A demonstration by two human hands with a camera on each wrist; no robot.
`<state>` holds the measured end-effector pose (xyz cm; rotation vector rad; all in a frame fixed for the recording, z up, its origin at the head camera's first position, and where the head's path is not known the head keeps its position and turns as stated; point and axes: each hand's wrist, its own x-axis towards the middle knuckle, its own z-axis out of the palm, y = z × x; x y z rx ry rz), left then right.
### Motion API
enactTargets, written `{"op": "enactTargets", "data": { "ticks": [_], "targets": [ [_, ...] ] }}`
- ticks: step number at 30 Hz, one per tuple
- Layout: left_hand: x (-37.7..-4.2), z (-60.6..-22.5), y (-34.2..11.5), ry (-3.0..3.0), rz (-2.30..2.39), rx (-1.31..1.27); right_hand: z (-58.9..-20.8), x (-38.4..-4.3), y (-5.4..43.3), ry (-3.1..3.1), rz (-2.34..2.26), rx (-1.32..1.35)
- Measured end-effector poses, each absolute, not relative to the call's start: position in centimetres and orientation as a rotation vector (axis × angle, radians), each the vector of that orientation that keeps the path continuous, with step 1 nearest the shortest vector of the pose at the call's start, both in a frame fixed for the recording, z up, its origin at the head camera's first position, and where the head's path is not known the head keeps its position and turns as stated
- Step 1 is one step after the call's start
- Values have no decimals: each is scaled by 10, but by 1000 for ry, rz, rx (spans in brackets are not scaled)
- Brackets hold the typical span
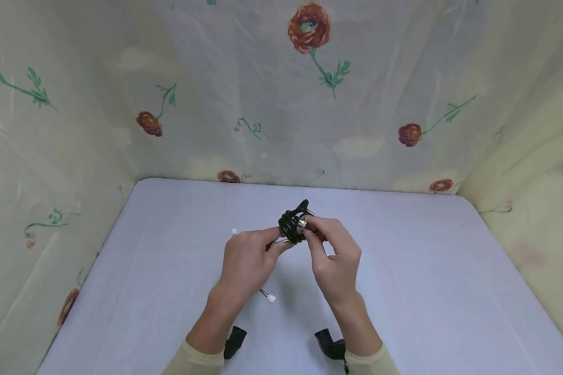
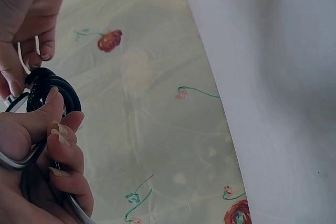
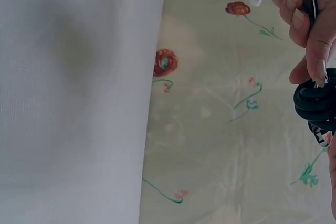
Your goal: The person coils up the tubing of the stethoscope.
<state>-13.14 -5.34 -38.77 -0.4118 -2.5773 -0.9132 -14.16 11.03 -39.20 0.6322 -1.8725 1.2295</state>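
A stethoscope, its black tubing (image 1: 291,225) wound into a tight coil, is held up over the table between both hands. My left hand (image 1: 248,258) grips its metal ear tubes just below the coil, thumb on top. The two white ear tips (image 1: 271,298) stick out on either side of that hand; one ear tip (image 3: 255,1) also shows in the right wrist view. With thumb and fingertips, my right hand (image 1: 337,255) pinches a silver metal piece (image 1: 302,224) at the coil's right side. The fingers hide part of the coil.
A white-covered table (image 1: 427,271) lies under the hands. Floral curtains (image 1: 272,94) stand behind it and at both sides. Black wrist-worn devices (image 1: 235,341) show by both forearms.
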Motion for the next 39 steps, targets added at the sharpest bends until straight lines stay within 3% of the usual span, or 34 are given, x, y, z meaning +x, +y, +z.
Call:
{"op": "enactTargets", "data": {
  "ticks": [12, 31, 39],
  "targets": [
    [-131, -389, -52, -2543, -810, -413, -393, -144, 112, -1918, 1004, 717],
    [-130, -392, -47, -2525, -634, -446, -392, -143, 116, -2055, 977, 568],
    [-129, -391, -46, -2509, -638, -449, -392, -146, 119, -2006, 854, 671]
  ]
}}
